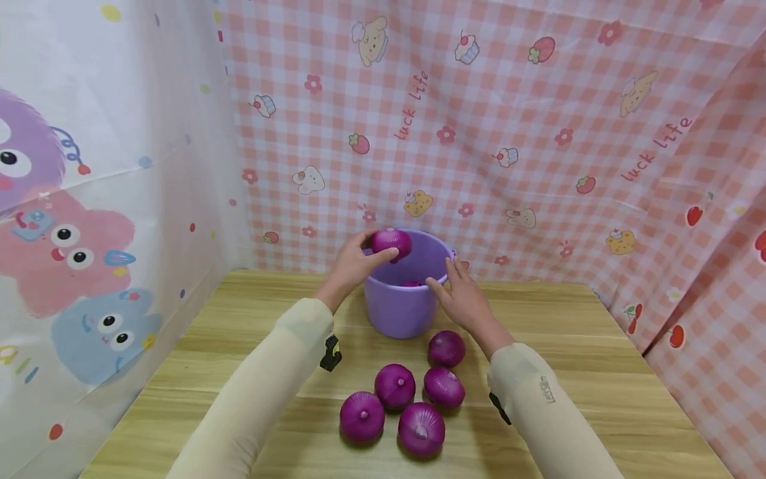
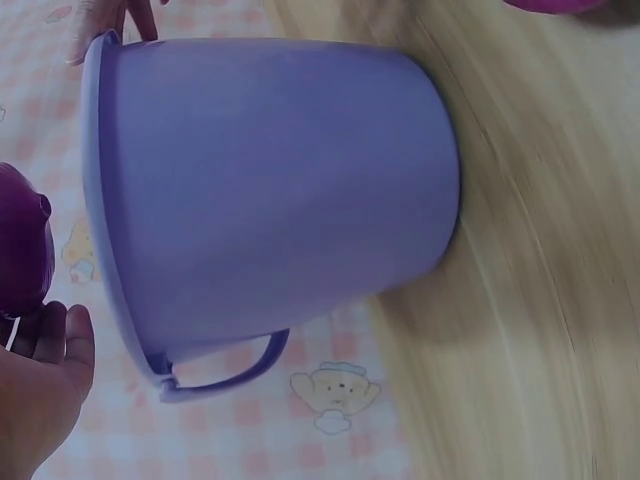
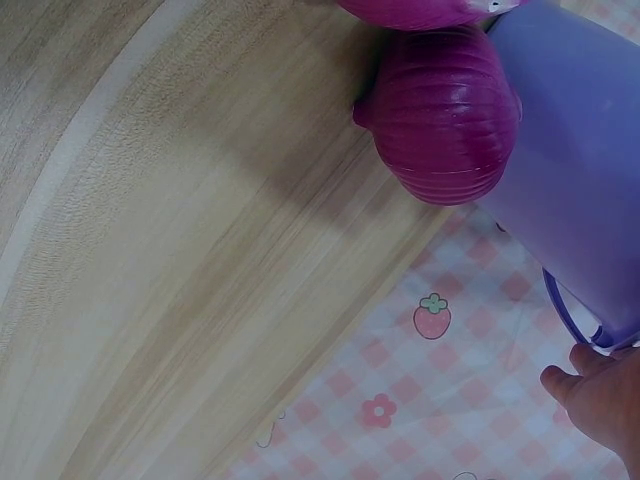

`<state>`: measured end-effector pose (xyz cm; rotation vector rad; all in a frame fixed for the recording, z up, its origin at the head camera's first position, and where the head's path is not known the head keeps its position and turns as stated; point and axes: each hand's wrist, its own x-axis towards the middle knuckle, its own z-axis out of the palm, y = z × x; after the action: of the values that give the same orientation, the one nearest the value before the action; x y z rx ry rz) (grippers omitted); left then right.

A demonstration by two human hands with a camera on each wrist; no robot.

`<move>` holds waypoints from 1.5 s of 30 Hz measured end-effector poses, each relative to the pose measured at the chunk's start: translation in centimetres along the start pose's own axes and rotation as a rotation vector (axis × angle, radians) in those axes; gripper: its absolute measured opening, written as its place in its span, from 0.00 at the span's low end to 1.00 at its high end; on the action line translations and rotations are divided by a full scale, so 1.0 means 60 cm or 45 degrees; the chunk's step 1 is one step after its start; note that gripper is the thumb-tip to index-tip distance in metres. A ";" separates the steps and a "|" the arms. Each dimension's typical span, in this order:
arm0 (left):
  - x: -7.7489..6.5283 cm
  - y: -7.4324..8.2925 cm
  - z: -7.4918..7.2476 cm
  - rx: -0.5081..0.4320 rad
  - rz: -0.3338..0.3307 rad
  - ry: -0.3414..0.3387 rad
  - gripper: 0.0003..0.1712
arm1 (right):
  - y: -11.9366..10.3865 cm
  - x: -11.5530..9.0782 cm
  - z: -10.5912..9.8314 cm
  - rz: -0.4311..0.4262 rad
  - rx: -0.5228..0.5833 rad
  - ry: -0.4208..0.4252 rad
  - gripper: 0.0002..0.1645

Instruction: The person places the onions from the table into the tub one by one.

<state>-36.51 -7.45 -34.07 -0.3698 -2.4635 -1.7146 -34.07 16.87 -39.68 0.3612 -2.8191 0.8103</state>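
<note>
My left hand [image 1: 357,261] grips a purple onion [image 1: 391,243] between thumb and fingers, over the left side of a purple bucket's mouth. In the left wrist view this onion [image 2: 22,245] shows at the left edge, above the bucket's rim. The bucket [image 1: 399,309] stands upright on the table, and part of another onion [image 1: 411,283] shows inside it. On the bucket's right, my right hand [image 1: 467,297] rests at the rim with fingers and thumb fairly straight. The right wrist view has its fingertips beside the handle's joint [image 3: 603,338].
Several more purple onions [image 1: 395,387] lie grouped on the wooden table [image 1: 556,372] in front of the bucket, between my forearms. Behind the table hangs a pink checked cloth [image 1: 526,213], and a white printed cloth [image 1: 179,199] hangs along the left.
</note>
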 end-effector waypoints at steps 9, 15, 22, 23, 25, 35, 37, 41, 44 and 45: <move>0.014 -0.007 0.023 -0.013 -0.056 0.027 0.41 | -0.002 0.000 0.001 0.000 -0.004 0.001 0.50; 0.016 -0.021 0.025 -0.023 -0.082 0.050 0.43 | -0.003 -0.001 0.004 -0.003 -0.006 -0.005 0.50; 0.021 -0.032 0.028 -0.020 -0.081 0.056 0.47 | -0.002 -0.001 0.006 -0.005 0.003 0.008 0.48; 0.022 -0.033 0.028 -0.021 -0.073 0.060 0.48 | -0.001 0.000 0.006 -0.008 -0.002 0.013 0.48; 0.024 -0.034 0.030 -0.031 -0.060 0.061 0.50 | -0.001 0.000 0.006 -0.015 -0.010 0.020 0.49; 0.018 -0.023 0.029 -0.067 -0.036 0.049 0.48 | -0.002 -0.002 -0.001 -0.012 0.005 0.014 0.49; 0.015 -0.021 0.027 -0.073 -0.022 0.040 0.47 | -0.003 -0.003 -0.002 -0.018 0.010 0.013 0.49; 0.006 -0.018 0.021 -0.076 0.011 0.026 0.45 | -0.003 -0.003 -0.002 -0.019 0.010 0.008 0.50; -0.003 -0.017 0.015 -0.072 0.055 0.014 0.44 | -0.002 -0.002 -0.001 -0.021 0.002 0.009 0.50; -0.007 -0.016 0.013 -0.072 0.067 0.007 0.43 | -0.002 -0.002 -0.001 -0.021 -0.002 0.009 0.50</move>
<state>-36.33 -7.09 -35.29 -0.4312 -2.3834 -1.7641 -33.91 16.82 -39.60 0.3799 -2.8067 0.8049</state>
